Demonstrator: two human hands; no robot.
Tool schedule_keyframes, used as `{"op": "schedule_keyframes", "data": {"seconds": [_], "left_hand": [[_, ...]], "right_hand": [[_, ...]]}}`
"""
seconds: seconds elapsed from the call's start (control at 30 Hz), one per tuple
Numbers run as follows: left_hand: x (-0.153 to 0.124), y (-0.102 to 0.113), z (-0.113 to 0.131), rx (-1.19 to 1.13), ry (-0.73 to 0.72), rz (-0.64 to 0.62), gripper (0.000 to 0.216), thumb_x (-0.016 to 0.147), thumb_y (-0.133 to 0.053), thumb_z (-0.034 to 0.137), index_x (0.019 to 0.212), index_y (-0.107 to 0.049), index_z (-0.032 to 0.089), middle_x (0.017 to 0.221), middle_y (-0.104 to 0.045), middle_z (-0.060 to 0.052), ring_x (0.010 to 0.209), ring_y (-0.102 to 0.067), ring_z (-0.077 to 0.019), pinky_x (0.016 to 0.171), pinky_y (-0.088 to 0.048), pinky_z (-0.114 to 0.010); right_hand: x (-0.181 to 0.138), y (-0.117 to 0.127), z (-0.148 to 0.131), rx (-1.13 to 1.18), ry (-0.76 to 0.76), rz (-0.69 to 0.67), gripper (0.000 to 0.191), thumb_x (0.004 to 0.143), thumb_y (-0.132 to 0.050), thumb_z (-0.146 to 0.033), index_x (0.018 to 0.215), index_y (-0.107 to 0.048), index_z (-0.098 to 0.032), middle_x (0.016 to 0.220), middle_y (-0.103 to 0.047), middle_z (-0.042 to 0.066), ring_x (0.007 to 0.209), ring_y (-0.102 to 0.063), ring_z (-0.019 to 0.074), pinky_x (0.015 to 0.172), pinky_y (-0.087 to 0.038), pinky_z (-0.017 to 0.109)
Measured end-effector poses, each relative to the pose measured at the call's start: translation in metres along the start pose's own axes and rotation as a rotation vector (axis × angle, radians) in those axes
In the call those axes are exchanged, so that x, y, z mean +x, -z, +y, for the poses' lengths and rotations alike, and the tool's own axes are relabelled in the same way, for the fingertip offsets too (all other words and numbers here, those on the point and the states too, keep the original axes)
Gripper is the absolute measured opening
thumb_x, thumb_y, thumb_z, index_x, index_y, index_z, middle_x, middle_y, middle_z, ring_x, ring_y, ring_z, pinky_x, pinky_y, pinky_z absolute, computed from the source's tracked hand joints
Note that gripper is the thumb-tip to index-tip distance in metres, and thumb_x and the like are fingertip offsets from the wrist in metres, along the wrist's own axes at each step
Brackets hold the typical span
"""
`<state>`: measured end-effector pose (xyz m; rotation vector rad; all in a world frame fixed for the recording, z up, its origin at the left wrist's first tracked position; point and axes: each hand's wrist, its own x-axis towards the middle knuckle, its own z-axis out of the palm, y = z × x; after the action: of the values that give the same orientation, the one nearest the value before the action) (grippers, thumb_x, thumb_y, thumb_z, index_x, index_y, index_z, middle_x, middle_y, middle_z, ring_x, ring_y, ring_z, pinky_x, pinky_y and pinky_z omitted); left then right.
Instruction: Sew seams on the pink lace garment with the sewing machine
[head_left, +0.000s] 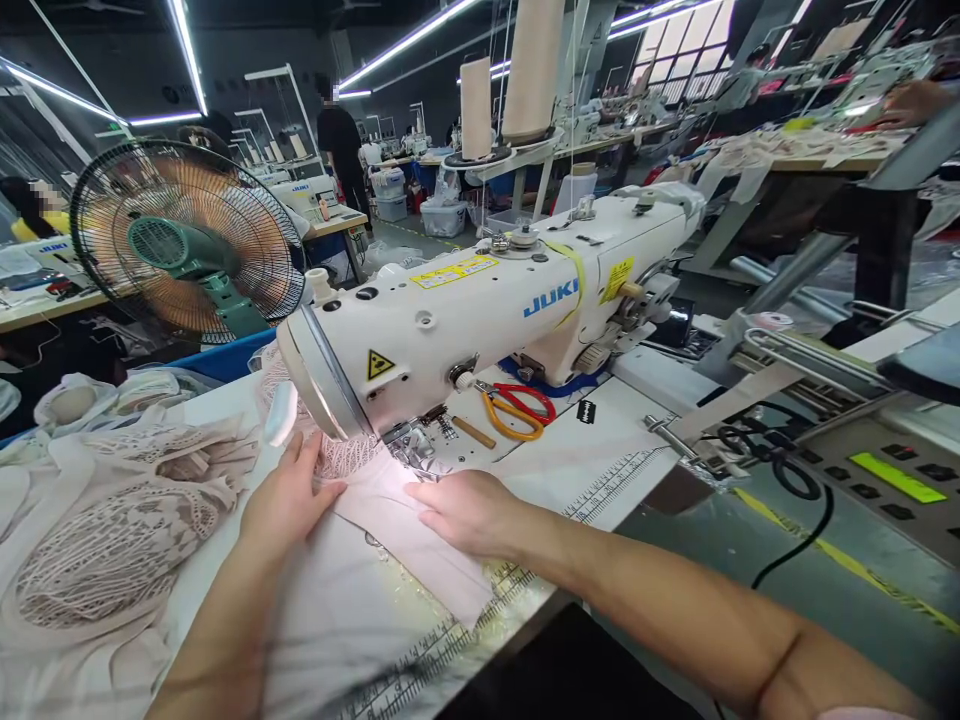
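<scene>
Two bare hands lie flat on a pale pink fabric piece (420,545) in the lower middle of the frame. The left hand (289,500) rests with its fingers together and stretched forward, palm down, touching the fabric's left edge where a patch of lace (341,455) runs under the machine. The right hand (469,512) presses down just right of it, fingers extended and close together, the fingertips pointing left toward the presser foot (412,445); neither hand grips anything, both simply hold the cloth flat. The fabric sits on the white sewing table (600,450), whose front edge carries a printed ruler strip (450,640).

Just above the hands, in the centre of the frame, stands a white JUKI sewing machine (480,310), its head tilted across the picture and a lamp lighting the cloth at the needle. Behind the needle, on the table, lie orange-handled scissors (510,415) and red-handled scissors (529,398), touching each other, with a small wooden-handled tool (472,432) beside them.

At the lower left a heap of lace garments (112,520) covers the table. At the right, a control panel (892,480) with a green display sits well apart from the hands.

Farther back, upper left, a green standing fan (187,240) faces the camera. Two large thread cones (510,80) rise at the top centre. A person in dark clothes (341,150) stands far off among other work tables.
</scene>
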<state>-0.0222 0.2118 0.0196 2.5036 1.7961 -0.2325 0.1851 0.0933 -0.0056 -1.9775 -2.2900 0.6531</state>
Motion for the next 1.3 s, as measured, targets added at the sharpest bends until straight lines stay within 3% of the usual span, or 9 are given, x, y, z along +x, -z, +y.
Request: {"op": "schedule_keyframes", "data": {"seconds": [0.17,0.3,0.37,0.47,0.57,0.7,0.8,1.0,1.3], "left_hand": [[0.008,-0.010,-0.007,-0.046,0.030,0.098,0.061,0.095,-0.042,0.049,0.147,-0.037,0.018,0.158,-0.033,-0.015,0.124,-0.056,-0.0349,0.084,-0.055,-0.047],[0.012,-0.016,-0.009,-0.017,0.018,0.276,0.051,0.094,-0.047,0.044,0.135,-0.051,0.013,0.141,-0.050,-0.022,0.118,-0.058,-0.0391,0.082,-0.055,-0.048],[0.007,-0.020,-0.003,-0.002,-0.061,0.409,0.040,0.095,-0.044,0.037,0.123,-0.059,0.012,0.129,-0.057,-0.022,0.112,-0.060,-0.0397,0.079,-0.056,-0.048],[-0.012,-0.024,0.021,-0.102,-0.354,0.523,0.034,0.097,-0.036,0.029,0.102,-0.066,0.014,0.115,-0.065,-0.017,0.102,-0.065,-0.0319,0.075,-0.057,-0.040],[-0.040,-0.025,0.054,-0.145,-0.671,0.331,0.029,0.096,-0.038,0.020,0.097,-0.067,0.016,0.108,-0.068,-0.011,0.090,-0.068,-0.0199,0.074,-0.057,-0.029],[-0.068,-0.021,0.080,0.109,-0.700,0.083,0.026,0.089,-0.056,0.019,0.113,-0.067,0.015,0.113,-0.068,-0.010,0.094,-0.066,-0.0246,0.071,-0.059,-0.034],[-0.074,-0.019,0.079,0.226,-0.710,0.012,0.037,0.088,-0.063,0.027,0.123,-0.065,0.015,0.129,-0.063,-0.013,0.104,-0.064,-0.0288,0.076,-0.060,-0.039],[-0.069,-0.027,0.064,0.258,-0.746,0.075,0.044,0.093,-0.057,0.027,0.136,-0.057,0.017,0.143,-0.055,-0.011,0.111,-0.062,-0.0285,0.082,-0.059,-0.042],[-0.058,-0.040,0.044,0.174,-0.838,0.337,0.037,0.092,-0.044,0.011,0.121,-0.067,0.016,0.132,-0.066,-0.005,0.106,-0.063,-0.0286,0.084,-0.054,-0.046]], "right_hand": [[0.002,-0.002,0.000,0.008,-0.010,-0.006,0.045,0.097,-0.043,-0.038,0.140,-0.053,-0.028,0.100,-0.074,0.009,0.090,-0.067,0.0277,0.054,-0.029,0.030],[0.005,-0.005,0.000,-0.006,-0.017,0.007,0.045,0.097,-0.043,-0.039,0.139,-0.053,-0.029,0.095,-0.074,0.009,0.085,-0.068,0.0283,0.052,-0.026,0.029],[0.005,-0.006,-0.001,-0.019,-0.003,0.021,0.044,0.096,-0.044,-0.040,0.138,-0.054,-0.027,0.094,-0.073,0.010,0.084,-0.067,0.0286,0.052,-0.025,0.030],[0.000,-0.006,-0.001,-0.041,0.039,0.032,0.037,0.096,-0.046,-0.037,0.125,-0.061,-0.021,0.094,-0.072,0.011,0.084,-0.067,0.0281,0.053,-0.026,0.031],[-0.012,-0.004,0.002,-0.070,0.092,0.015,0.028,0.096,-0.046,-0.030,0.106,-0.066,-0.015,0.098,-0.071,0.012,0.087,-0.066,0.0262,0.059,-0.032,0.032],[-0.034,0.000,0.009,-0.108,0.156,-0.057,0.020,0.095,-0.051,-0.026,0.100,-0.066,-0.014,0.100,-0.070,0.011,0.091,-0.065,0.0240,0.064,-0.036,0.031],[-0.046,0.000,0.014,-0.102,0.184,-0.063,0.019,0.095,-0.055,-0.028,0.105,-0.065,-0.015,0.097,-0.070,0.010,0.087,-0.064,0.0230,0.063,-0.034,0.031],[-0.044,-0.005,0.016,-0.103,0.210,-0.011,0.024,0.095,-0.055,-0.025,0.115,-0.064,-0.016,0.098,-0.071,0.011,0.085,-0.065,0.0239,0.064,-0.034,0.031],[-0.028,0.002,0.012,-0.166,0.198,-0.028,0.038,0.097,-0.048,-0.029,0.133,-0.056,-0.019,0.096,-0.073,0.011,0.084,-0.067,0.0245,0.060,-0.036,0.030]]}}
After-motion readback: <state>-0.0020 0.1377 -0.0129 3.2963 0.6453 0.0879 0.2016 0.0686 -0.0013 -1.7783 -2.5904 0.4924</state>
